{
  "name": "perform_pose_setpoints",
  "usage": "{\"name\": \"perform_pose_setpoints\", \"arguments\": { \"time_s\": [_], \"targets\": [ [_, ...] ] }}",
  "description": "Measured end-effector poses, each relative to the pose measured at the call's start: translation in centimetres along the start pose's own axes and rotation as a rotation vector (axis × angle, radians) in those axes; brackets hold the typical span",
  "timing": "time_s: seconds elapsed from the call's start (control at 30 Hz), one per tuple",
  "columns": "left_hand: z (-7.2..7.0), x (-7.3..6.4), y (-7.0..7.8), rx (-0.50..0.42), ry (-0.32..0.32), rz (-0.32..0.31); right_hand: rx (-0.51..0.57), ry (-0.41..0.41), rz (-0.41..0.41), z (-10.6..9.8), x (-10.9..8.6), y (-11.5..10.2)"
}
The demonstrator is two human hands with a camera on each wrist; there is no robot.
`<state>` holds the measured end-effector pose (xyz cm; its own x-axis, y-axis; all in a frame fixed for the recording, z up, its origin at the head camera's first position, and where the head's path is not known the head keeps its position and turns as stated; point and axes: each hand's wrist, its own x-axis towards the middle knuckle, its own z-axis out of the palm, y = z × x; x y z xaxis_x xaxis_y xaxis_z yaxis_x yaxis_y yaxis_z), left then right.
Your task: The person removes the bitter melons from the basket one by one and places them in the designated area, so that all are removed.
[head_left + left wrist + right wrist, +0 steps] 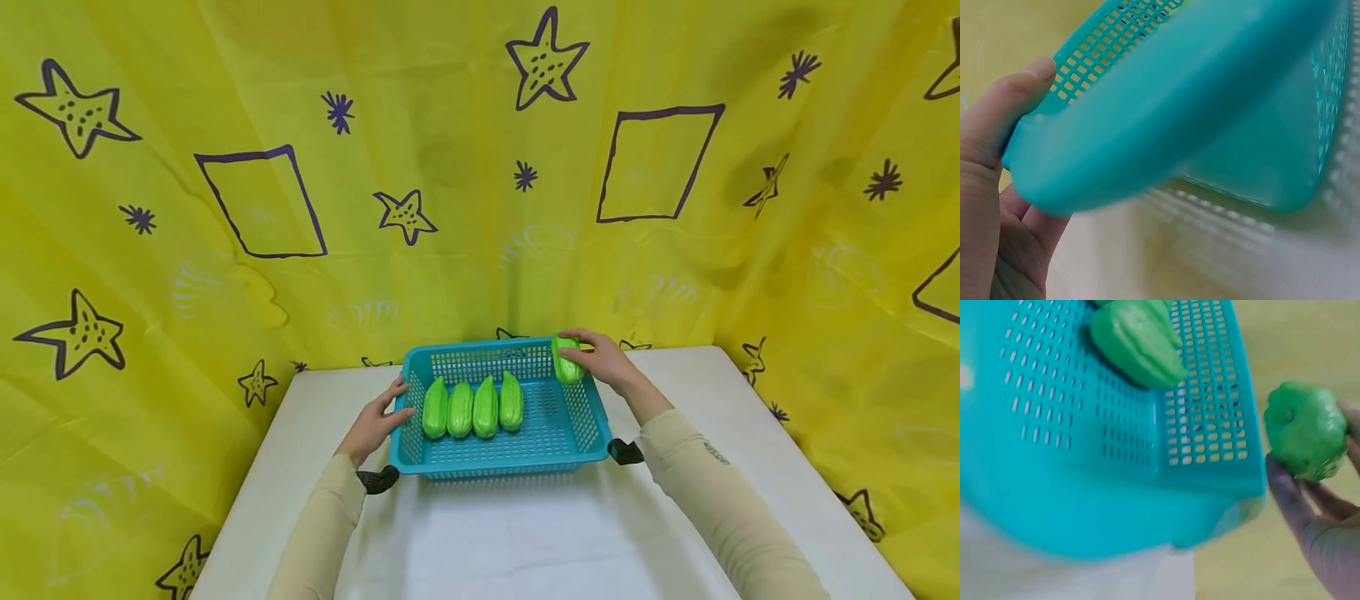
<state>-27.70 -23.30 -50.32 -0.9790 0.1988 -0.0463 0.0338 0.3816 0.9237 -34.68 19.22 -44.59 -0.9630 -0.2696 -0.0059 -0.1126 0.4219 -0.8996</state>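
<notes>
A blue-green plastic basket (517,457) stands on the white table with several light green, ribbed gourds (460,410) side by side in its left half. My left hand (372,425) grips the basket's left rim. In the left wrist view, the thumb of that hand (1013,94) lies over the rim and other fingers are below it. My right hand (606,360) holds another green gourd (567,367) by the back right corner of the basket. The right wrist view shows this gourd (1305,428) end-on between thumb and fingers, beside and outside the rim.
The white table (510,542) extends in front of the basket and to both sides. Yellow curtains (465,275) with drawn stars and frames hang close behind the basket and along both sides. A black wrist device (378,480) sits near the basket's front left corner.
</notes>
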Motion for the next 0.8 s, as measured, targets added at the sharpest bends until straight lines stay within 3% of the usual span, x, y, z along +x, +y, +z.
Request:
{"name": "perform_pose_setpoints", "arguments": {
  "time_s": [0.33, 0.63, 0.8],
  "targets": [
    [0.0, 0.4, -0.6, 0.014, 0.008, -0.012, 0.081, 0.061, -0.029, -1.7, -1.1, 2.7],
    [0.2, -1.2, 2.4, -0.004, 0.000, -0.015, -0.008, 0.153, -0.038, -3.3, -1.6, 4.6],
    [0.1, -1.5, 3.1, -0.004, 0.003, -0.021, -0.035, 0.179, -0.019, -3.9, -1.9, 5.7]
  ]
}}
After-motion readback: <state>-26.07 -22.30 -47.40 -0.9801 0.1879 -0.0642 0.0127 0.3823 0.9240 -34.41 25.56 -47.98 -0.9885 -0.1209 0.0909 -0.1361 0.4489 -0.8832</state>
